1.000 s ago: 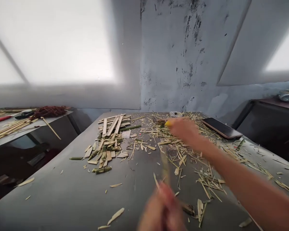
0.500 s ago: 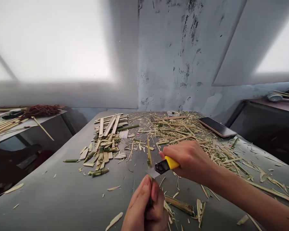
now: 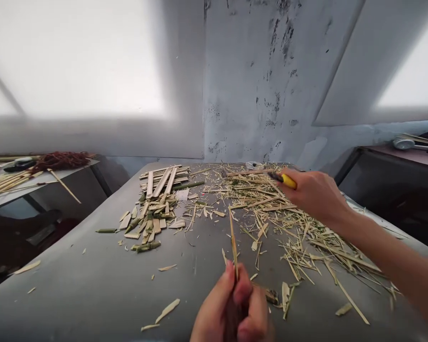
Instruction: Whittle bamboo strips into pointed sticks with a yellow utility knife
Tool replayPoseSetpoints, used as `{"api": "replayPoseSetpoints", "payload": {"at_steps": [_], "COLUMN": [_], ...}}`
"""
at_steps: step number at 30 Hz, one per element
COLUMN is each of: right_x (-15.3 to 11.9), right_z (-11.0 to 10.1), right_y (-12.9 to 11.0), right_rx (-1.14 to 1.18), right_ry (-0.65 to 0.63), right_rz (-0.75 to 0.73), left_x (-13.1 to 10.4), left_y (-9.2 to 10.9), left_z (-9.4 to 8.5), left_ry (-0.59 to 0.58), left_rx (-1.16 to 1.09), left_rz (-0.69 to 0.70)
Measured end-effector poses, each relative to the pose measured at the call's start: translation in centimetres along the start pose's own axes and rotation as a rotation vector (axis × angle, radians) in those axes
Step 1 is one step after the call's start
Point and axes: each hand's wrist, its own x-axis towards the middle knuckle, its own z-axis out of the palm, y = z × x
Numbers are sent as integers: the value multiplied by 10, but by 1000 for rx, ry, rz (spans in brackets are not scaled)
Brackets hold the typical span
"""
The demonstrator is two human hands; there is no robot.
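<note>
Bamboo sliver, near edge of table [image 3: 185, 285].
Head view: left hand [image 3: 231, 304] pinches sliver [image 3: 233, 240] near its base; right hand [image 3: 316, 192] grips yellow-handled knife [image 3: 288, 181]. Judged light, springy, splinter-prone; best held low, fingers clear of the blade.

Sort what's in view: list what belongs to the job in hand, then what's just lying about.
Part of the job, it seems:
narrow strip, in the left hand
yellow-and-black knife, in the right hand
stacked flat strips, probably stock

Just lying about, probably:
loose shaving, near edge
reddish-brown tangle, left table
clear round dish, far edge
</note>
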Motion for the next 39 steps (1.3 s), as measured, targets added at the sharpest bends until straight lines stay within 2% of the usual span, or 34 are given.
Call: {"api": "replayPoseSetpoints", "payload": {"at_steps": [2, 4, 6, 9, 15, 23, 27, 30, 33, 34, 36, 39], "right_x": [-21, -42, -58, -72, -73, -72, -57, -19, 21, 28, 31, 7], "right_z": [-8, -13, -16, -18, -8, -6, 5, 9, 4, 2, -1, 1], "right_y": [-16, -36, -52, -64, -69, -80, -80, -60, -28, -21, -18, -37], "right_rx": [38, 85, 114, 114, 63, 29, -70, -155, -224, -232, -226, -177], "right_ry": [-28, -55, -69, -72, -52, -3, 0, -41, 46, 49, 39, 10], "right_rz": [-97, -197, -310, -449, -430, -480, -462, -254, -52, -43, -75, -186], "left_x": [5, 8, 9, 12, 15, 14, 13, 8, 3, 2, 3, 7], "left_y": [5, 6, 3, -3, -3, 1, 6, 6, 5, 5, 9, 17], "left_z": [2, 4, 5, 5, 9, 6, 2, 0, -3, -4, -6, -6], "left_ry": [-60, -53, 18, 146, 349, 544, 497, 459, 431, 410, 357, 311], "left_rx": [-2, 69, 173, 247, 367, 748, 684, 627, 560, 517, 430, 360], "left_rz": [6, 37, 64, 58, 6, 223, 184, 96, 109, 116, 115, 115]}}
